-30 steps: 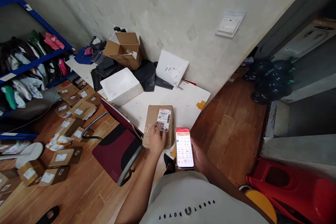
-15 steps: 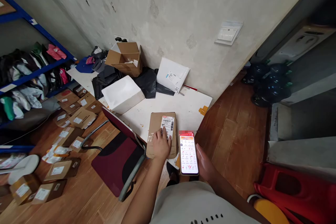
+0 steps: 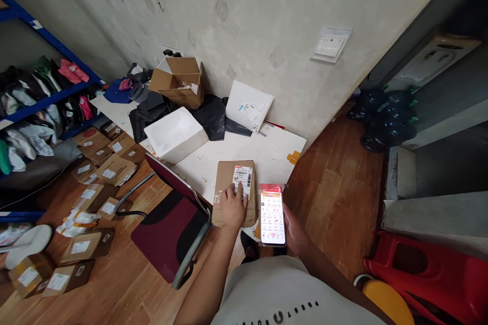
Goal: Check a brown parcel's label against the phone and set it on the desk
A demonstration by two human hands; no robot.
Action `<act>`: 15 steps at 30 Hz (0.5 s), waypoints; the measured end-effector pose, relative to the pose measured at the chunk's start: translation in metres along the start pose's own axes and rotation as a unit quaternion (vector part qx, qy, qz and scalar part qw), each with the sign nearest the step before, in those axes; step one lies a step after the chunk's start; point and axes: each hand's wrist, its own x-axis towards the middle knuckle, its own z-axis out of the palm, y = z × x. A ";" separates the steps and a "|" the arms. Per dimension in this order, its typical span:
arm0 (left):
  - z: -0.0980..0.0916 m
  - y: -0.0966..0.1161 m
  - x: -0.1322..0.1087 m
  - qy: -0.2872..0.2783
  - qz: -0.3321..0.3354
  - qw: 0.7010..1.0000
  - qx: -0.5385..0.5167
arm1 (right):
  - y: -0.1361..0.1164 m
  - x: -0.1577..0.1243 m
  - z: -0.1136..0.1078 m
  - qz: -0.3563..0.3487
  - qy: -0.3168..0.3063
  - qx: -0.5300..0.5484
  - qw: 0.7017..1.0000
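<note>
My left hand (image 3: 233, 206) lies with its fingers spread on a brown cardboard parcel (image 3: 224, 175), over the lower part of its white shipping label (image 3: 243, 175). The parcel rests at the near edge of a white table (image 3: 282, 148). In my right hand (image 3: 293, 229) is a smartphone (image 3: 272, 216), held upright just right of the parcel. Its lit screen shows a red band at the top and rows of small icons. The fingers behind the phone are hidden.
On the table are a white foam box (image 3: 177, 134), an open cardboard box (image 3: 179, 81), black plastic bags (image 3: 211, 117) and a white mailer (image 3: 249, 106). A maroon chair (image 3: 168, 236) stands left. Several parcels (image 3: 86, 246) cover the floor. A red plastic stool (image 3: 430, 274) is at right.
The view has shifted slightly. My left hand stays on the parcel, and the phone has risen a little in my right hand.
</note>
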 end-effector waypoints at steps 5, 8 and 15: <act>-0.001 0.000 0.001 0.000 0.006 1.000 0.002 | 0.001 0.001 0.001 -0.005 0.003 0.010 1.000; -0.003 0.001 0.002 -0.006 0.005 1.000 0.001 | 0.000 0.000 0.002 -0.008 0.004 0.005 1.000; -0.005 0.001 0.002 -0.017 0.007 1.000 0.009 | -0.002 -0.001 0.004 -0.058 0.001 -0.035 0.998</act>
